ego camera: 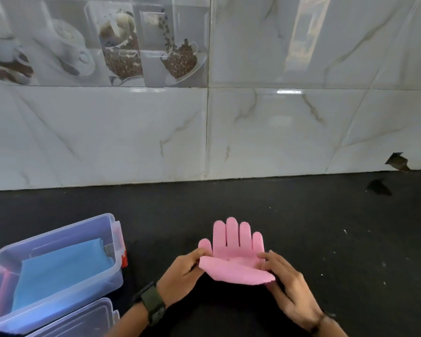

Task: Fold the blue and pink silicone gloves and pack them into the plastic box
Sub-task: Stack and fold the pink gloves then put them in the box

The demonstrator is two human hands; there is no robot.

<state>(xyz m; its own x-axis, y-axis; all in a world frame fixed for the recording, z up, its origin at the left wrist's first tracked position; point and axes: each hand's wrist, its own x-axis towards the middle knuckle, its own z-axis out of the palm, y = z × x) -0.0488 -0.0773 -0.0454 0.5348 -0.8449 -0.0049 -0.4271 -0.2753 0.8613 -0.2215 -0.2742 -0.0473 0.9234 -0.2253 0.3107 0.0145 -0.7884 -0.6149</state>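
A pink silicone glove [236, 254] lies on the black counter with its fingers pointing toward the wall and its cuff end folded up over the palm. My left hand [182, 271] pinches the folded edge at the glove's left side. My right hand [284, 278] presses on the fold at the right side. A clear plastic box [102, 278] stands at the lower left. Inside it lies a folded blue glove [63, 268], and something pink shows at the box's left end.
The box's clear lid [83, 319] lies in front of the box at the bottom left. A tiled wall [204, 132] rises behind the black counter [326, 227]. A small dark object [397, 161] sits at the wall's base on the far right.
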